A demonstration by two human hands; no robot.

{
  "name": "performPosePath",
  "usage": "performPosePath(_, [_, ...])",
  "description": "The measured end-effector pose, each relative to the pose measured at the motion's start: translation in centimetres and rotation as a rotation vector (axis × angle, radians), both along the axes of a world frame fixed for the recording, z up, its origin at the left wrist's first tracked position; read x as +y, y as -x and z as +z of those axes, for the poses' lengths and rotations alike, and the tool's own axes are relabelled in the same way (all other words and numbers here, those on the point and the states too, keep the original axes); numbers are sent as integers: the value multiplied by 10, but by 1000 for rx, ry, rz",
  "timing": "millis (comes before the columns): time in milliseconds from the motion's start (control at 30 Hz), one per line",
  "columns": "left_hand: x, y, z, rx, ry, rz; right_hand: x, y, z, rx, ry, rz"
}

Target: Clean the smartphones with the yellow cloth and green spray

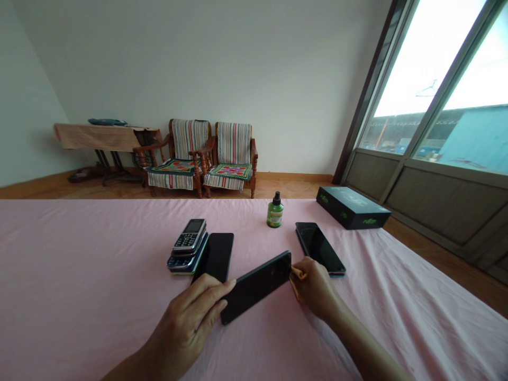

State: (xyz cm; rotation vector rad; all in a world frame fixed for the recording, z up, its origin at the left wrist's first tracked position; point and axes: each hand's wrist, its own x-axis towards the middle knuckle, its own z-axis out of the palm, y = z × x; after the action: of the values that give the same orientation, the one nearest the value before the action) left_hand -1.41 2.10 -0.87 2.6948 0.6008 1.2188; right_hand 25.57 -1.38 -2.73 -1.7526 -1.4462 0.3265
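A dark smartphone (256, 288) is held tilted above the pink cloth, its right end higher than its left. My left hand (190, 317) grips its lower left end between thumb and fingers. Closed around a folded orange-yellow cloth (298, 275), my right hand (315, 288) presses it against the phone's right end. Behind my left hand lies another black smartphone (216, 251), partly covered by that hand. To its left is a stack of keypad phones (190, 241). Beyond my right hand, a black-screened smartphone (321, 248) rests on something thin and bluish.
A green spray bottle (275, 211) with a black cap stands toward the far edge. A black box (353, 206) with green print lies at the far right. Pink fabric (99, 296) covers the surface. Two wooden chairs (234, 153) and a covered table (99, 137) stand by the wall.
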Motion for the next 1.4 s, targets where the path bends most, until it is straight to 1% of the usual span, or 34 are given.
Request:
performPosePath(133, [-1, 1, -2, -1, 22, 4, 1, 0, -1, 26, 23, 11])
performPosePath(233, [-2, 1, -3, -18, 14, 11, 1, -2, 3, 87, 29, 11])
performPosePath(333, [-3, 0, -4, -43, 13, 37, -3, -6, 16, 173, 16, 35])
performPosePath(467, [-4, -4, -8, -99, 25, 99, -13, -14, 37, 442, 2, 187])
performPosePath(533, [-6, -7, -11, -121, 26, 109, -19, -20, 45, 465, -8, 261])
performPosePath(600, [-9, -9, -14, -135, 34, 110, -25, -24, 53, 370, -35, 310])
performPosePath(733, [-12, -13, -18, -109, 97, 94, -40, -22, 76, 45, -149, 400])
performPosePath(800, [-12, -14, -18, -87, 119, 66, -49, -14, 91, -95, -206, 423])
performPosePath(867, [-13, -17, -17, -77, 103, 16, -57, -2, 103, -228, -258, 446])
performPosePath(933, [-15, -19, -16, -62, 122, 0, -62, 12, 112, -367, -292, 470])
performPosePath(1033, [-19, -21, -12, -49, 190, -17, -62, 31, 115, -547, -315, 513])
performPosePath(1133, [-25, -19, -5, -90, 208, 3, -55, 42, 111, -609, -285, 511])
performPosePath(1233, [-30, -14, 6, -193, 153, 25, -48, 50, 109, -599, -275, 503])
performPosePath(1300, [-33, -11, 15, -262, 90, 29, -46, 56, 109, -590, -278, 529])
performPosePath(1400, [-38, -9, 29, -296, -14, 37, -47, 67, 110, -563, -329, 551])
